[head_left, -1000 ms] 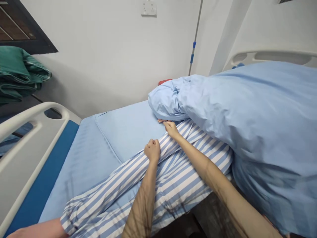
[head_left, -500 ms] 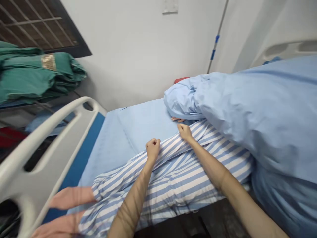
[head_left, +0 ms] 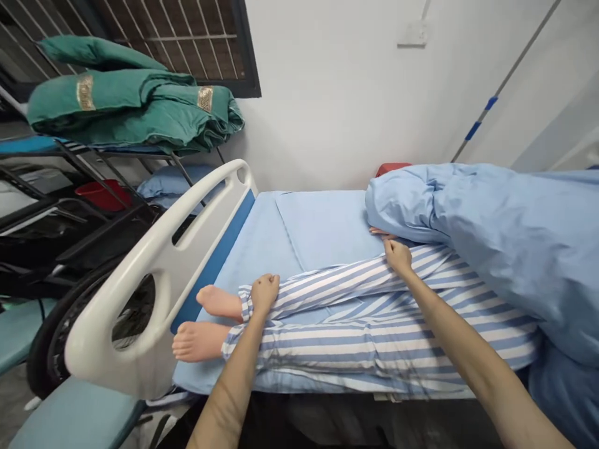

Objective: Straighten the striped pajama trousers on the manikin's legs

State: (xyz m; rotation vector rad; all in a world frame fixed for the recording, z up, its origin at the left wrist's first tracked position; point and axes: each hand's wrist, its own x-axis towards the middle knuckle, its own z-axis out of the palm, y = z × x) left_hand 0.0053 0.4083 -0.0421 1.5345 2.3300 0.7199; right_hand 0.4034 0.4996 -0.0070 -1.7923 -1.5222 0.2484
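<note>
Hospital bed [head_left: 322, 224] with a pale blue sheet runs across the view, its white footboard [head_left: 154, 274] at the left end. Nearest, the left hand [head_left: 264, 294] is clenched on the cuff of the striped pyjama trousers [head_left: 374, 330], and the right hand [head_left: 398, 257] pinches the fabric higher up the same leg, the two hands well apart. Those trousers cover a pair of legs lying along the bed, bare feet [head_left: 201, 342] poking out just short of the footboard. A bunched blue duvet [head_left: 491, 243] lies over the far end of the body, with fingertips [head_left: 379, 232] showing at its edge just beside the right hand. Past it, a red pad [head_left: 392, 167] sits against the wall, under a wall socket plate [head_left: 413, 34] and beside a drip pole [head_left: 505, 81]. Left of the footboard stand a black wheel [head_left: 47, 349] and a rack [head_left: 93, 146] piled with green folded cloths [head_left: 131, 106], before a barred window [head_left: 187, 43]
</note>
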